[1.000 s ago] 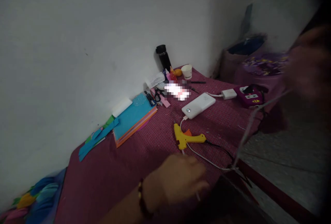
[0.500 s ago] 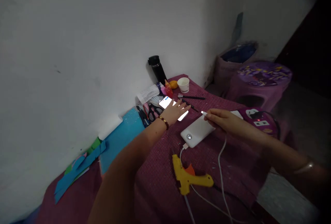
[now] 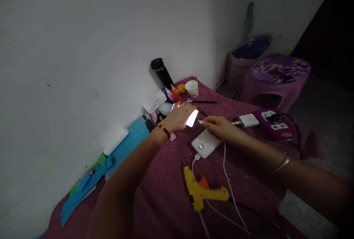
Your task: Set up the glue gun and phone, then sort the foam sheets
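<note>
My left hand (image 3: 177,118) lies over a phone (image 3: 192,118) whose screen glows on the maroon cloth, its fingers curled around the phone's body. My right hand (image 3: 217,126) pinches the plug end of a white cable (image 3: 226,169) and holds the plug tip just right of the phone's edge. Under my right hand lies a white power bank (image 3: 203,144) with a small lit display. Whether the plug touches the phone I cannot tell.
A yellow glue gun (image 3: 203,192) lies near the front with its cords. A white adapter (image 3: 248,120) and purple power strip (image 3: 276,121) sit at right. Black flask (image 3: 162,72), paper cup (image 3: 192,88), pen (image 3: 201,101), scissors, small bottles and coloured foam sheets (image 3: 127,145) line the wall. A purple stool (image 3: 276,75) stands beyond.
The left hand went from the front edge to the phone and closed over it. The right hand brought the cable plug in from the right, close to the phone's edge.
</note>
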{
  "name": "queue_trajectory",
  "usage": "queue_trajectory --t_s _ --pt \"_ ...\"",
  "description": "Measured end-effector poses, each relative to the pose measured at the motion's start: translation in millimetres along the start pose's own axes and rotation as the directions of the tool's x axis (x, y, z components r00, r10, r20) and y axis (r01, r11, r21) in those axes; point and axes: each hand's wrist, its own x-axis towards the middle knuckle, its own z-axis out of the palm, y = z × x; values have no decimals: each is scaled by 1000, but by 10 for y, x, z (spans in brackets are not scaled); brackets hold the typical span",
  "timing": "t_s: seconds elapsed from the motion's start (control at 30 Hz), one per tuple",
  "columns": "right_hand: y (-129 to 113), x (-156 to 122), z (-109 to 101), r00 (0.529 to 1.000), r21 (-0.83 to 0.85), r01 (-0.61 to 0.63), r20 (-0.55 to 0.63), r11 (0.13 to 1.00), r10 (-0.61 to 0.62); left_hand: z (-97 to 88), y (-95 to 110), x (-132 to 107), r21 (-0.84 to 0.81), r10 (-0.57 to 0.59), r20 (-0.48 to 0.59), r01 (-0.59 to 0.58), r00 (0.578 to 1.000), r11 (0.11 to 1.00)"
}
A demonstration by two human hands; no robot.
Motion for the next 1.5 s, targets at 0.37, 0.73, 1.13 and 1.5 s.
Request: queue_trajectory --t_s 0.37,0.73,1.13,1.5 --pt "23 69 48 993 -83 111 -20 990 -113 -59 34 -95 -47 24 -65 -27 998 999" --pt "57 109 67 998 -62 67 -13 996 -67 -7 75 -89 27 36 -94 -34 995 999" --pt "158 84 29 979 -45 205 12 978 -204 -472 281 -22 349 265 -42 -235 963 907" --pt "31 64 -222 928 -675 124 -180 727 -326 -93 86 136 276 278 74 -288 958 917"
